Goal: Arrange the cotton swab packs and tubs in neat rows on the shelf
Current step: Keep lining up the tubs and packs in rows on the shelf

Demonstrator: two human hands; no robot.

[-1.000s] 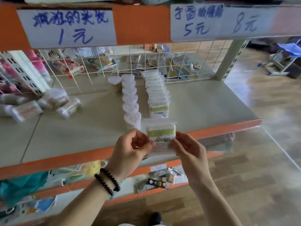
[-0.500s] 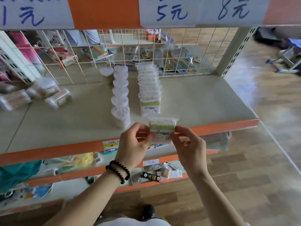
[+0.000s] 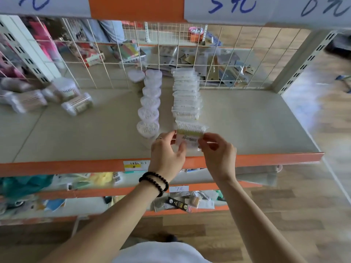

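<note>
Shop shelving here, a beige shelf board with an orange front lip [image 3: 266,158] and a white wire grid behind it. My left hand [image 3: 167,154] and right hand [image 3: 216,154] each pinch one side of a flat clear plastic pack of cotton swabs with a green label band [image 3: 190,134], holding it upright just above the board near the lip. Right behind my fingertips is the row of identical clear swab packs [image 3: 187,95], standing one behind another back to the grid. Just left of my left fingers runs the row of clear heart-shaped swab tubs [image 3: 150,103]. Way off to the left, some round clear tubs of swabs [image 3: 77,105] lie tipped over, unsorted. So I reckon I'm mid-placement: next is setting this pack down flush against the front one, squared up, then letting go gently so nothing topples.
</note>
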